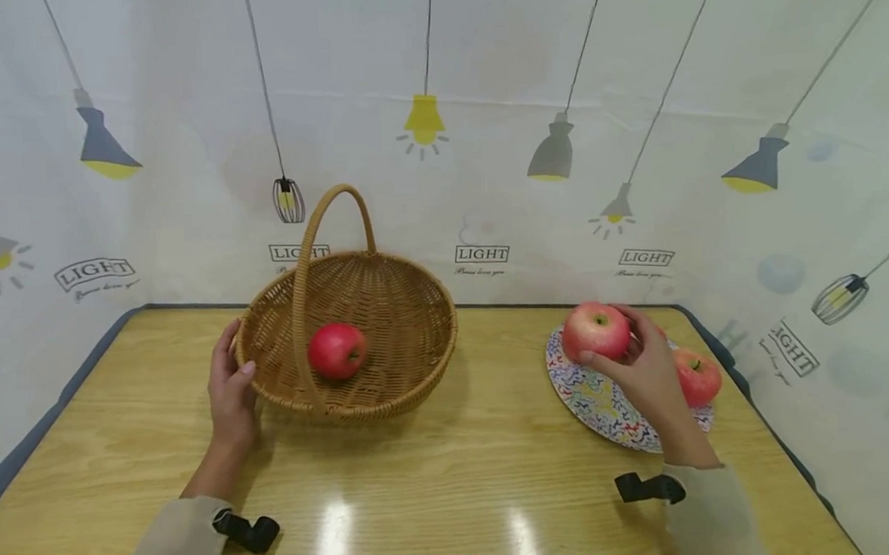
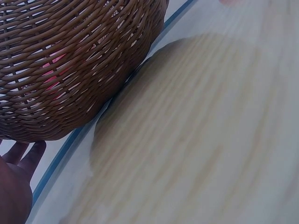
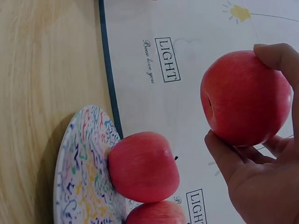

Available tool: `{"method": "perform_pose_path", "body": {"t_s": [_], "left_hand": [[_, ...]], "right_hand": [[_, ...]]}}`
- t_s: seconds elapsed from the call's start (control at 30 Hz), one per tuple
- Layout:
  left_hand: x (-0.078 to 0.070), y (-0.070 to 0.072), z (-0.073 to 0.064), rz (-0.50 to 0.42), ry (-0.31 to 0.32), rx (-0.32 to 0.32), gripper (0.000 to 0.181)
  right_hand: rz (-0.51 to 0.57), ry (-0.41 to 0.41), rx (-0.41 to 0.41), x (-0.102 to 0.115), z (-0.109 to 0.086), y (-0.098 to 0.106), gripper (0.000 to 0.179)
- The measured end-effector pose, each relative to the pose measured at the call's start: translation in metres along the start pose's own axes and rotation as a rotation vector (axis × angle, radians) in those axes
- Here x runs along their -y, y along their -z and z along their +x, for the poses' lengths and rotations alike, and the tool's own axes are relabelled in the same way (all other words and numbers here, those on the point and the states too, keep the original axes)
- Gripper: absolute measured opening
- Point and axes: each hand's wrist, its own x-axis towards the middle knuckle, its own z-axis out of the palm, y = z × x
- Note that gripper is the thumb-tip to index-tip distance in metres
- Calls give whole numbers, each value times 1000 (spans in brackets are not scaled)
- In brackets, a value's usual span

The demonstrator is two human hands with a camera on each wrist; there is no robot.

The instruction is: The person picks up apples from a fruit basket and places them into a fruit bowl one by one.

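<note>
At the left rim of a round wicker basket [image 1: 409,311] with a tall arched handle, my left hand [image 1: 231,391] holds on, thumb over the edge and fingers outside. One red apple [image 1: 337,351] lies inside the basket. My right hand [image 1: 650,376] grips a red apple [image 3: 245,98] between thumb and fingers, raised above a plate with a colourful squiggle pattern [image 1: 603,411]. Two more apples rest on that plate: one at its right side [image 1: 696,376], the other mostly hidden behind my hand in the head view. Through the weave, the left wrist view shows red of the basket's apple [image 2: 53,72].
The wooden table [image 1: 458,457] has a dark blue edge along its back and sides. Behind it hangs a white backdrop [image 1: 485,170] printed with lamps and the word LIGHT. Bare tabletop lies between basket and plate. A black strap mount [image 1: 247,531] sits on each wrist.
</note>
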Motion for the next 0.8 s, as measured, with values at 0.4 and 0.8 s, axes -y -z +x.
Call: {"method": "perform_pose_path", "body": {"t_s": [0.4,0.8], "left_hand": [[-1,2,-2,59,18,16,58],[-1,5,-1,86,26,26,58]], "right_hand": [[-90,-91,56,-14,-2,1,90],[-100,-96,106,-29,0,-4,95]]}}
